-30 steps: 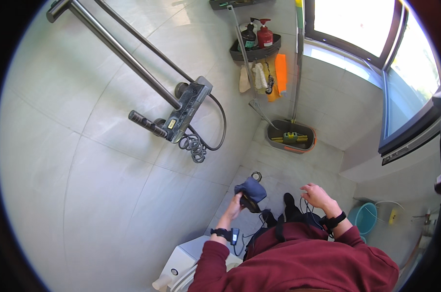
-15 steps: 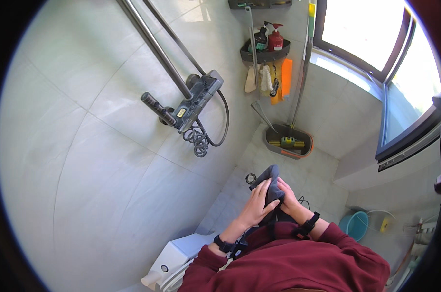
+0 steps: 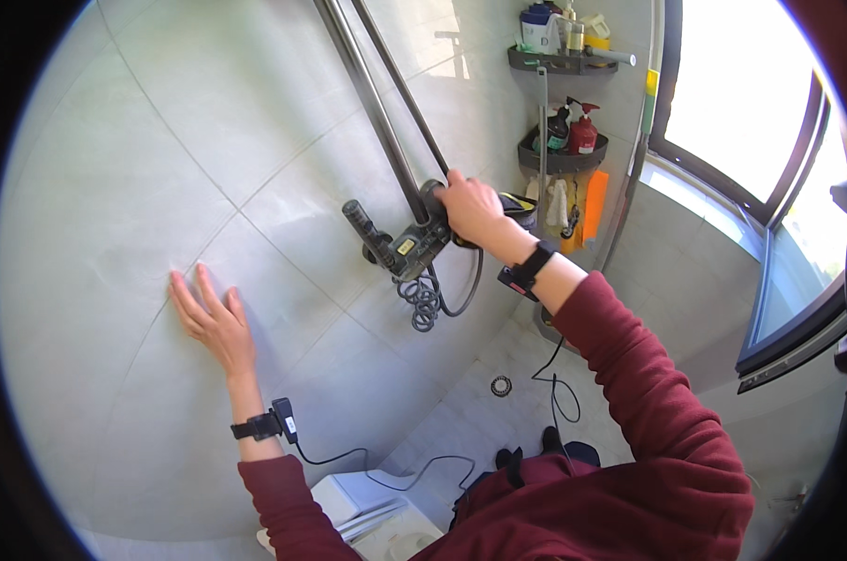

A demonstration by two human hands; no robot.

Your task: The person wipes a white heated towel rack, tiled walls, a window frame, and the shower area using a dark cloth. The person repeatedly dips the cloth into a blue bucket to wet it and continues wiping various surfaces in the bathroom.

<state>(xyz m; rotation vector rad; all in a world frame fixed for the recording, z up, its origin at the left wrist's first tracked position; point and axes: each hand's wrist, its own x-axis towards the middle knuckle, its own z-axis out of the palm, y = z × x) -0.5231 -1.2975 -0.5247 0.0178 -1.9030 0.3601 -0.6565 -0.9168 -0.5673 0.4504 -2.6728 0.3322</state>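
Note:
My left hand (image 3: pixel 216 325) lies flat against the pale tiled wall (image 3: pixel 283 224), fingers spread, holding nothing. Further right, my right hand (image 3: pixel 472 208) is at the right end of a dark grey shower mixer (image 3: pixel 421 247) with a metal riser pipe (image 3: pixel 375 98). Its fingers are closed around a dark cloth (image 3: pixel 517 204) with a yellow edge, pressed to the mixer. Most of the cloth is hidden by the hand. A coiled grey hose (image 3: pixel 421 307) hangs below the mixer.
Two corner shelves stand beyond my right hand; the lower shelf (image 3: pixel 564 159) holds pump bottles, with cloths hanging below. An open window (image 3: pixel 797 252) is at the right. A cable (image 3: pixel 367 452) runs from my left wristband. A round drain (image 3: pixel 501 386) is in the floor.
My hands have parted from the dark cloth they held together. The left moved out to the wall; the right rose with the cloth to the mixer. The view has shifted.

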